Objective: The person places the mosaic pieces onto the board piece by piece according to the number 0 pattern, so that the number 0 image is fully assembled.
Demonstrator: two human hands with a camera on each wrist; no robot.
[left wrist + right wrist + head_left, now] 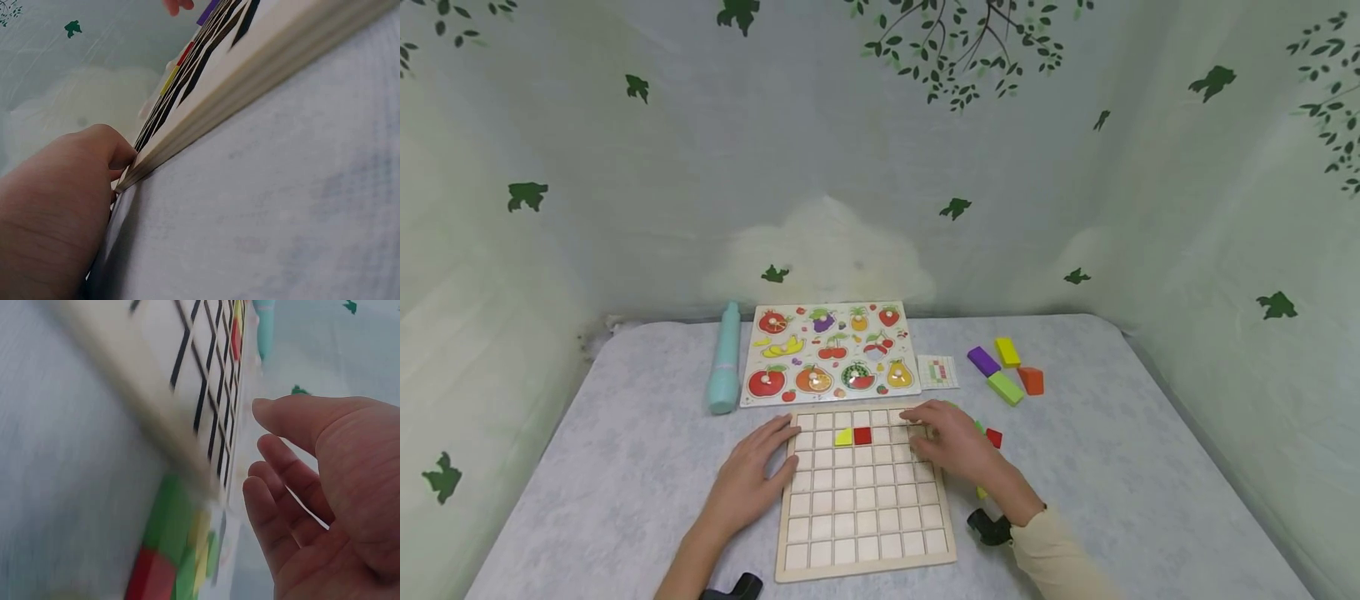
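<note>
A pale wooden grid board lies on the cloth. In its second row from the top, a yellow piece with a slanted side sits beside a red square piece. My left hand rests at the board's left edge, thumb and fingers spread along the rim; the left wrist view shows the thumb bent at that edge. Over the upper right corner is my right hand. Seen in the right wrist view, its thumb and loosely bent fingers stand apart with nothing between them.
Behind the board lie a fruit puzzle, a teal bottle-shaped object and a small grid card. Purple, yellow, green and orange blocks lie right. A red block is partly hidden by my right arm.
</note>
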